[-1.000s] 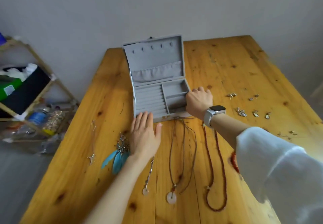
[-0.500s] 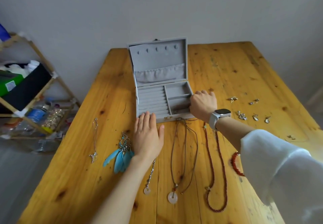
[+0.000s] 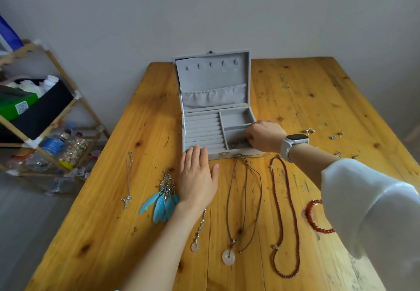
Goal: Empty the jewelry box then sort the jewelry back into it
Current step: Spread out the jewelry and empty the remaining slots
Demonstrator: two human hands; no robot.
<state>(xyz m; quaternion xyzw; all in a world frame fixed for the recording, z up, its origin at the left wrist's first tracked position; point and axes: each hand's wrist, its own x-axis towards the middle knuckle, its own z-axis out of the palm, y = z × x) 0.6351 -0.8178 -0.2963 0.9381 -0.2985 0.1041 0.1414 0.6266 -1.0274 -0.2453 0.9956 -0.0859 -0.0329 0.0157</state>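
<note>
The grey box [image 3: 216, 113] sat open on the table [image 3: 318, 100], a bit straighter than a moment before. The left hand [image 3: 197, 177] lay flat against its front. The right hand [image 3: 264, 135] curled over a near pocket — I cannot tell what it held. The necklaces [image 3: 245, 200] waited outside — sorting came next.

Grey jewelry box [image 3: 213, 100] open on bench [image 3: 306, 100]; left hand [image 3: 197, 179] flat before it; right hand [image 3: 264, 136] in front-right compartment, grip unclear.
</note>
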